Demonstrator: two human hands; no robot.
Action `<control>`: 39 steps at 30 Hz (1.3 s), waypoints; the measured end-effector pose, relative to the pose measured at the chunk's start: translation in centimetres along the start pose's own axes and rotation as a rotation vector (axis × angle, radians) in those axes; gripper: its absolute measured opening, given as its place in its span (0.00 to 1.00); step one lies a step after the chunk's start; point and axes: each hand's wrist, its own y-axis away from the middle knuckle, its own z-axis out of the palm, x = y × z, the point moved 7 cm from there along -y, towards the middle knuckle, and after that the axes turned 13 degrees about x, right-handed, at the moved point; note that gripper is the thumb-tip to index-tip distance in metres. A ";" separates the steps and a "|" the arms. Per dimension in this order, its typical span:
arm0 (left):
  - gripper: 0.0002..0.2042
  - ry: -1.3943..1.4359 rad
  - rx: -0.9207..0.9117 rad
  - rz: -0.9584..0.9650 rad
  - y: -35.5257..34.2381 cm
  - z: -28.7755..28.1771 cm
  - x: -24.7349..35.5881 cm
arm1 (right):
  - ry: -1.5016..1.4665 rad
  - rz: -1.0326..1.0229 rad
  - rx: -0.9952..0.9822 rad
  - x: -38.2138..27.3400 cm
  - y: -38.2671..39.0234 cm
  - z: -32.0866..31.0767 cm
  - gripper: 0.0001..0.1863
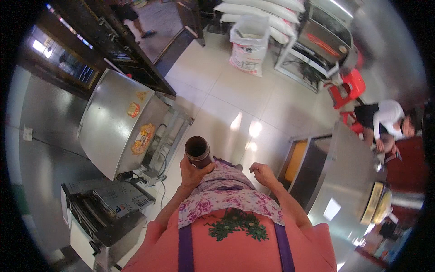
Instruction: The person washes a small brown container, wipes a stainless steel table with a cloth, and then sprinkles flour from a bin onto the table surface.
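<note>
Pink shirt is filling the lower centre. Mid-frame, I'm seeing the left hand gripping a dark container; whether the right hand is clenching, I can't tell.

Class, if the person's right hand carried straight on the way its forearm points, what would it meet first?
Nothing near, it seems: past the right hand, the line forward and leftward looks free, over the pale tiled floor. Its height above the floor is hard to judge.
</note>
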 end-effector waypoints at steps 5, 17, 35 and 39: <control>0.29 -0.118 0.152 0.070 -9.8 2.9 0.0 | 0.189 -0.145 -0.119 -3.3 -15.3 -3.1 0.10; 0.31 -0.260 0.103 0.265 -42.0 8.8 5.5 | 0.032 -0.018 -0.288 -2.3 -40.9 0.8 0.13; 0.29 -0.112 0.733 0.146 -75.7 5.8 12.6 | 0.388 -0.738 -0.481 -13.5 -91.4 2.9 0.14; 0.29 -0.214 0.826 0.090 -82.0 3.6 12.3 | 0.333 -0.697 -0.607 -20.8 -100.5 3.1 0.16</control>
